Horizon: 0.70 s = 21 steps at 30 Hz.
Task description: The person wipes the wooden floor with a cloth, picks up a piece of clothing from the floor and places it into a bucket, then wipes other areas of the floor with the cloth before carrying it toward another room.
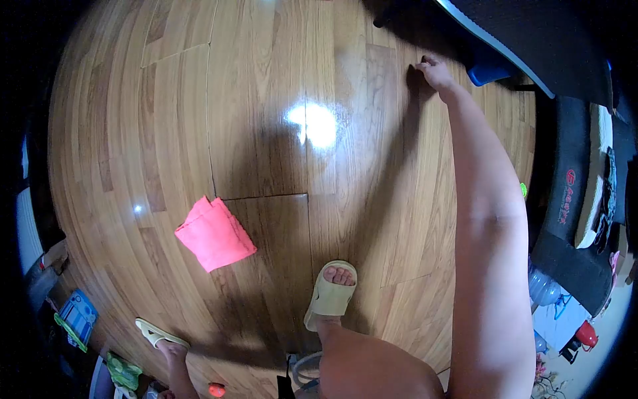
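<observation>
I see the right hand [436, 74] far right, fingers part-curled, can't tell if holding anything; folded bright-pink fabric cloth [216, 234] lies unheld left, so nothing looks finished.

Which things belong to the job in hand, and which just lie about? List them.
Likely the job:
right hand
wooden floor beneath it
perhaps the pink cloth

Apparently lying about:
plastic bottle
crinkled green plastic
small red object
</observation>
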Available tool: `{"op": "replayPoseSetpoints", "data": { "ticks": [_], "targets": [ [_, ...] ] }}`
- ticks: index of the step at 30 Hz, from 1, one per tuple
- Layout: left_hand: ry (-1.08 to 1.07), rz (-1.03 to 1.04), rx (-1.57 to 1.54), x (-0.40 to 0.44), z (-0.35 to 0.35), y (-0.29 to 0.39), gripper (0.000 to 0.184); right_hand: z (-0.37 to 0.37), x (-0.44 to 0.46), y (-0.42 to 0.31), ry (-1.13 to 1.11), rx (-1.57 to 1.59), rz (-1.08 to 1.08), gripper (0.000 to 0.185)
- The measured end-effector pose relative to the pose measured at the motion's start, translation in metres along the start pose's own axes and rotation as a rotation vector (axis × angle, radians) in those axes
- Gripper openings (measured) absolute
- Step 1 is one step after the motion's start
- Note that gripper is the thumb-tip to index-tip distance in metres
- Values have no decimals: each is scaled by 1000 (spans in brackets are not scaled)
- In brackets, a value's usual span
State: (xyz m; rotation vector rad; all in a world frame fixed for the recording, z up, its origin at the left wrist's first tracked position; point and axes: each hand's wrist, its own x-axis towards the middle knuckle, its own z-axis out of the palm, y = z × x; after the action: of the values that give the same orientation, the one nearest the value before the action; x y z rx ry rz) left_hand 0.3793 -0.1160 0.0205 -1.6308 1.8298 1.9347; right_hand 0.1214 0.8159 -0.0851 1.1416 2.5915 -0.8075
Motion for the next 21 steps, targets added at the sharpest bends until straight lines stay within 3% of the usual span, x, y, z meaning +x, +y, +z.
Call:
{"op": "replayPoseSetpoints", "data": {
  "ticks": [2,4,8,12,16,21],
  "targets": [
    [-5,4,-3,-3,8,4,70,4,1,5,-59,162,-39,54],
    [-17,2,-1,-7,16,7,70,31,-7,8,238,238,-316,45],
    [-32,9,-13,-12,31,8,71,57,-98,-35,126,144,-713,43],
    [-41,16,-13,-19,38,14,71,83,-151,-62,35,69,-697,37],
    [-54,14,-21,-24,47,18,72,101,-144,-73,225,97,-631,33],
    [-66,14,-27,-29,59,25,73,112,-150,-80,214,84,-728,29]
  ]
}}
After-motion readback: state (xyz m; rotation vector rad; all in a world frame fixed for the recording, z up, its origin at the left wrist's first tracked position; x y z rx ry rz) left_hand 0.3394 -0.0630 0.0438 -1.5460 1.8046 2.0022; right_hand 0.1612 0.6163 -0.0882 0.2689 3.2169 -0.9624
